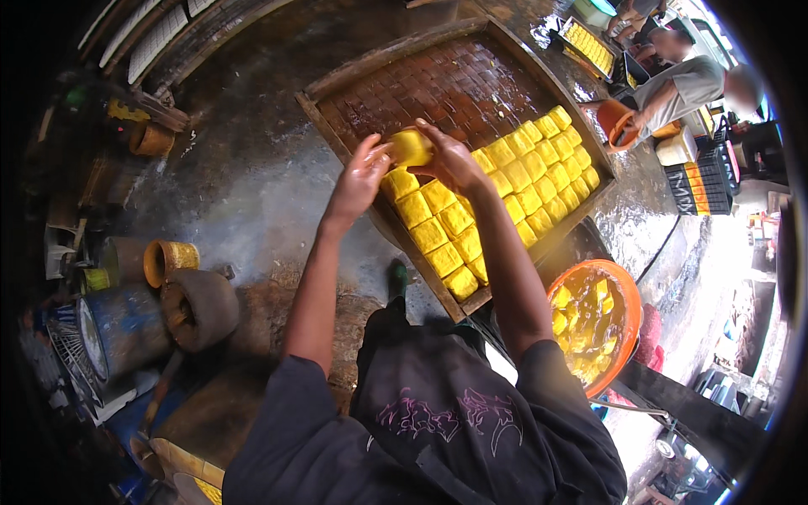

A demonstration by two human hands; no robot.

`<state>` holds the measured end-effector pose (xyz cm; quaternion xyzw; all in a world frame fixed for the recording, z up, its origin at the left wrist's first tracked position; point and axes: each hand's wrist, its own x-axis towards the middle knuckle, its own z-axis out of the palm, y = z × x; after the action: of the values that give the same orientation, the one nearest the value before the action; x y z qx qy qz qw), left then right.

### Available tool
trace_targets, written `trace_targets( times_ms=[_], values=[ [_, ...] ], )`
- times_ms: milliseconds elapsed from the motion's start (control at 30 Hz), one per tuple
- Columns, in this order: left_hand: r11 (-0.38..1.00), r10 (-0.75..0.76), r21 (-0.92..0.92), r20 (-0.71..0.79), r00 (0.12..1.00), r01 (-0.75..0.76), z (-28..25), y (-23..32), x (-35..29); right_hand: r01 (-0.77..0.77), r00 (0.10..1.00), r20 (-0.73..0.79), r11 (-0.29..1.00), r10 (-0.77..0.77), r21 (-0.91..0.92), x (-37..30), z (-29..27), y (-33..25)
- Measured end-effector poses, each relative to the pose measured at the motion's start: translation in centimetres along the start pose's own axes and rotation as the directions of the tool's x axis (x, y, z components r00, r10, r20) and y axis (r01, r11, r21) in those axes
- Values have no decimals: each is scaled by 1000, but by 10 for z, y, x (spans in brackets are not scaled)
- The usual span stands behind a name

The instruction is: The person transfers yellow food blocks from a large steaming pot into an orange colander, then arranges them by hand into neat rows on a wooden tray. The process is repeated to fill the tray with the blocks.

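Note:
Over the left edge of a wooden tray [539,61], I hold a yellow tofu block [411,149] between my two hands. The fingers of my left hand [358,183] press against its left side. My right hand [453,158] grips it from the right, thumb and fingers closed on it. Just below lie rows of yellow tofu blocks [438,196], set side by side along the tray's near and right part. To the right of the tray stands an orange tub [633,313] with more yellow blocks in liquid.
Another person [686,88] at the upper right holds an orange-brown bucket [617,122], near a smaller tray of yellow pieces [589,46]. A black crate [699,187] stands on the right. On the left are a blue drum [126,332], a round pot [200,316] and wet floor [252,168].

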<state>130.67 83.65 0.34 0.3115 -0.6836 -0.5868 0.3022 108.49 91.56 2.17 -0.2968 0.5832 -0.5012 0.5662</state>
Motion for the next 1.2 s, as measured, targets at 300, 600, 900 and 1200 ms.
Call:
trace_targets(
  times_ms=[300,600,900,1200],
  values=[
    [754,-9,647,182,983,-113,18,-4,21,24,1000,19,368,-18,-930,7,0,-7],
    [28,163,899,427,889,-437,103,16,-38,85,376,-725,801,-576,-593,-252,-128,116],
    [393,-10,116,993,122,-912,469,41,-180,-476,441,-875,773,-202,-419,-472,-240,334],
    [626,-219,485,861,459,-611,540,-34,-215,543,628,-747,564,219,622,-558,-245,311]
  ],
)
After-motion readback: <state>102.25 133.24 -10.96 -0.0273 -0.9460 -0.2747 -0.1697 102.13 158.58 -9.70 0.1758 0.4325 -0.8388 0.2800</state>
